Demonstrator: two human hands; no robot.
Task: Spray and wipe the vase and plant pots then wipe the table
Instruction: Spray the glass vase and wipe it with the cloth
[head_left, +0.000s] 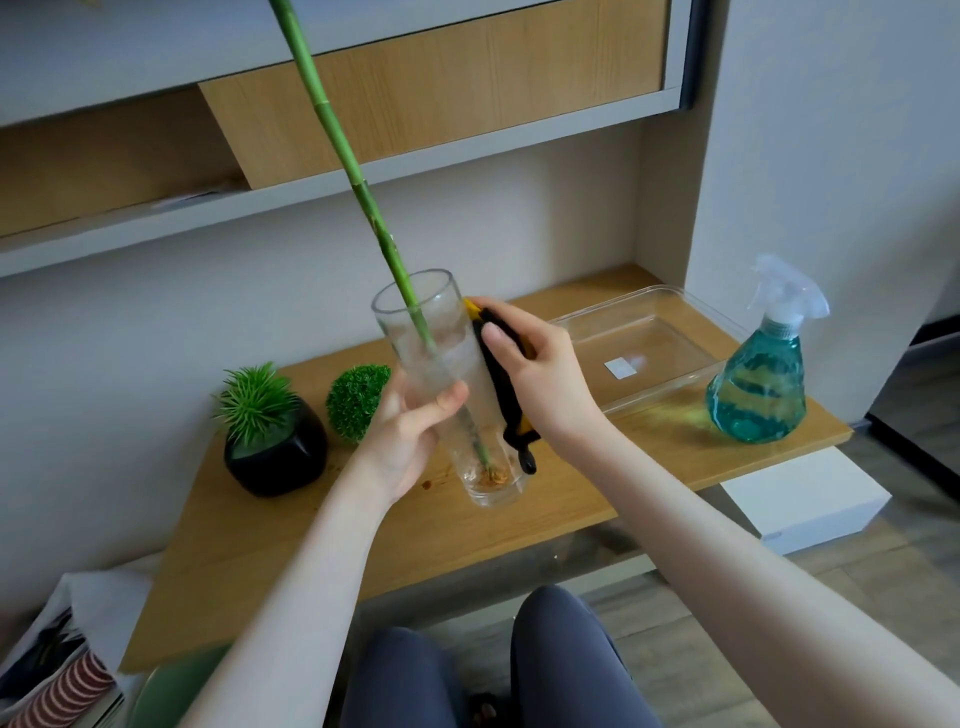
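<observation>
Holding one green stalk (358, 182), the clear glass vase (441, 384) also shows brownish roots and residue at its base. Vase: tall cylinder, cloudy and streaked, tilted with the rim up and away to the left, long axis slanting down toward the person, lifted over the wooden table (467, 525). Left hand (410, 436): fingers and thumb curled round the lower body. Right hand (540, 374): fingers closed on a black and yellow cloth (501, 384), pressed to the vase's right side. Clear tray (649, 353): one white label inside. Spray bottle (763, 384): blue liquid, upright, right of tray. Black pot (275, 452): spiky green plant; round green ball (356, 395) beside it.
</observation>
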